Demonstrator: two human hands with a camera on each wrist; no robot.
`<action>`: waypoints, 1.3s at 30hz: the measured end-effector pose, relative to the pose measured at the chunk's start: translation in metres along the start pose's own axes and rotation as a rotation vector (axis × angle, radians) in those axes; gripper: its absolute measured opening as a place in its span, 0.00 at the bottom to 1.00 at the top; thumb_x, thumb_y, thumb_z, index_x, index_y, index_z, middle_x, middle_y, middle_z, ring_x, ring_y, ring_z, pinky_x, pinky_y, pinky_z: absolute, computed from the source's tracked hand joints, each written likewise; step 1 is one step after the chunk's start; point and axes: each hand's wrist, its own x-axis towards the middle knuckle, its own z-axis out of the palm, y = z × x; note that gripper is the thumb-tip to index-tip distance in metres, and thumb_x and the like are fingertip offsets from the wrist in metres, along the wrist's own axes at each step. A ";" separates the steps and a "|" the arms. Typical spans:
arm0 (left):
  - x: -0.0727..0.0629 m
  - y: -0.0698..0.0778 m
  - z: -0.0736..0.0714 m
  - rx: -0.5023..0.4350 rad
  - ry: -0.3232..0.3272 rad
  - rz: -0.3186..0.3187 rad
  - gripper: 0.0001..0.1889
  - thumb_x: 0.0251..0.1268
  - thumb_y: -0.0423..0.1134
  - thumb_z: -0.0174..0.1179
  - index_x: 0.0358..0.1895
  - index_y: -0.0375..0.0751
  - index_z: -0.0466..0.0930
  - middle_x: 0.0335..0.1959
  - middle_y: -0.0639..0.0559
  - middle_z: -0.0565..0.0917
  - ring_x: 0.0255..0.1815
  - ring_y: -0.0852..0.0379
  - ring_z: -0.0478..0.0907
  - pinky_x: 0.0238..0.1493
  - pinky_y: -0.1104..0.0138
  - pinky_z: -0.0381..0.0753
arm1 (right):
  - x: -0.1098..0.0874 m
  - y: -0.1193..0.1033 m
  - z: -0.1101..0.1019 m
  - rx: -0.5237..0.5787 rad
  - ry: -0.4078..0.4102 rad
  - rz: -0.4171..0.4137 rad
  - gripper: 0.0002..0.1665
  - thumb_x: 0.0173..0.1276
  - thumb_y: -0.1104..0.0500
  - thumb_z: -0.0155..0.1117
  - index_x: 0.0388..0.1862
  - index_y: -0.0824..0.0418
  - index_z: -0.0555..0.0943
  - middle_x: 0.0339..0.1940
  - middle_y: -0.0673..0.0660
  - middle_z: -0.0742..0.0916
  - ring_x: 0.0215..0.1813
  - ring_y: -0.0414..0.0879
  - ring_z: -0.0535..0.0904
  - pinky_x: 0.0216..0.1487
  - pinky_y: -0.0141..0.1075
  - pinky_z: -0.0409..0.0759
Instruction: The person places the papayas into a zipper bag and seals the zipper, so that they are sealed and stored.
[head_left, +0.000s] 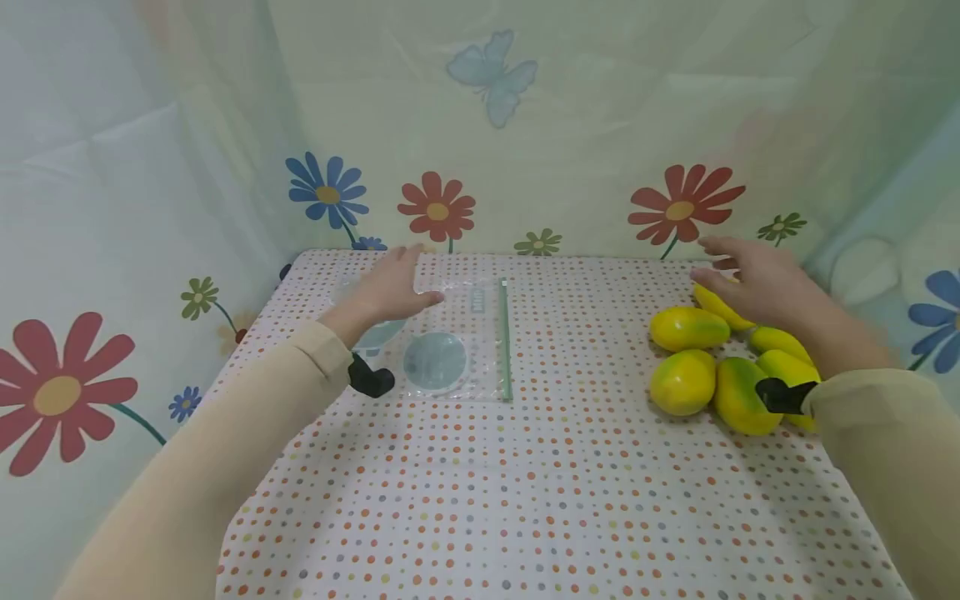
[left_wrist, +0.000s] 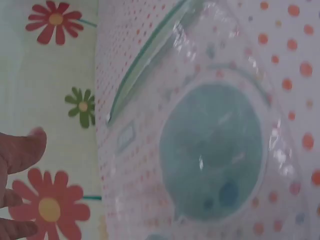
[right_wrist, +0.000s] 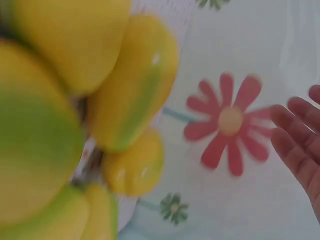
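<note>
A clear plastic zip bag [head_left: 483, 358] with a green seal strip and pale blue-green round prints lies flat on the left of the table. Above its far left part hovers my left hand [head_left: 390, 287], fingers relaxed and holding nothing; in the left wrist view the bag [left_wrist: 210, 150] fills most of the picture. Several yellow-green mangoes [head_left: 682, 383] sit in a cluster on the right. My right hand [head_left: 765, 279] hangs over the far side of that cluster with loosely extended fingers and nothing in them. The right wrist view shows the mangoes [right_wrist: 135, 85] close up, apart from the fingers.
A dotted cloth [head_left: 570, 483] covers the table. Behind it and along both sides hangs a curtain [head_left: 585, 125] printed with flowers and a butterfly. Black straps of the wrist cameras show at both cuffs.
</note>
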 end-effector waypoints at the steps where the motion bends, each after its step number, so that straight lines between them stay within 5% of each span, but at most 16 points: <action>1: 0.001 0.008 0.007 -0.032 -0.007 0.017 0.47 0.71 0.56 0.61 0.83 0.39 0.46 0.83 0.35 0.52 0.83 0.37 0.51 0.79 0.42 0.58 | 0.001 -0.009 0.002 0.012 -0.015 -0.011 0.42 0.80 0.45 0.52 0.81 0.68 0.55 0.73 0.78 0.69 0.69 0.75 0.68 0.64 0.71 0.69; 9: 0.005 0.066 0.068 -0.148 -0.099 0.062 0.38 0.75 0.49 0.58 0.79 0.33 0.57 0.77 0.35 0.66 0.78 0.40 0.63 0.76 0.52 0.67 | 0.017 -0.088 0.044 0.063 -0.059 -0.165 0.31 0.79 0.56 0.57 0.76 0.66 0.68 0.69 0.69 0.79 0.66 0.66 0.78 0.63 0.60 0.78; 16: -0.001 0.096 0.101 -0.108 -0.119 -0.014 0.36 0.71 0.53 0.62 0.71 0.31 0.65 0.62 0.35 0.76 0.59 0.43 0.79 0.56 0.54 0.83 | 0.035 -0.116 0.090 0.063 -0.145 -0.245 0.27 0.78 0.58 0.58 0.71 0.68 0.73 0.69 0.68 0.80 0.66 0.63 0.79 0.66 0.57 0.78; 23: -0.003 0.101 0.111 -0.154 -0.141 -0.065 0.36 0.67 0.37 0.64 0.74 0.28 0.59 0.48 0.37 0.82 0.36 0.50 0.82 0.29 0.66 0.83 | 0.053 -0.122 0.137 0.063 -0.248 -0.221 0.24 0.79 0.59 0.56 0.69 0.69 0.75 0.67 0.67 0.81 0.67 0.62 0.79 0.68 0.54 0.77; 30: -0.002 0.097 0.115 -0.203 -0.164 -0.041 0.46 0.64 0.31 0.65 0.79 0.27 0.46 0.39 0.39 0.85 0.25 0.54 0.81 0.21 0.70 0.78 | 0.064 -0.136 0.164 0.020 -0.290 -0.310 0.28 0.75 0.59 0.61 0.72 0.66 0.72 0.71 0.65 0.79 0.73 0.61 0.74 0.75 0.54 0.69; 34: -0.005 0.097 0.116 -0.152 -0.149 0.000 0.37 0.67 0.32 0.62 0.76 0.26 0.55 0.47 0.37 0.84 0.35 0.52 0.81 0.32 0.66 0.82 | 0.067 -0.143 0.172 -0.012 -0.268 -0.394 0.23 0.78 0.57 0.57 0.68 0.63 0.77 0.67 0.61 0.82 0.69 0.58 0.78 0.73 0.51 0.73; 39: -0.013 0.097 0.114 0.106 -0.065 0.028 0.19 0.73 0.38 0.58 0.58 0.27 0.79 0.50 0.36 0.82 0.44 0.50 0.79 0.39 0.63 0.86 | 0.069 -0.149 0.177 -0.042 -0.256 -0.375 0.22 0.78 0.57 0.56 0.67 0.63 0.78 0.69 0.63 0.81 0.72 0.59 0.75 0.76 0.51 0.69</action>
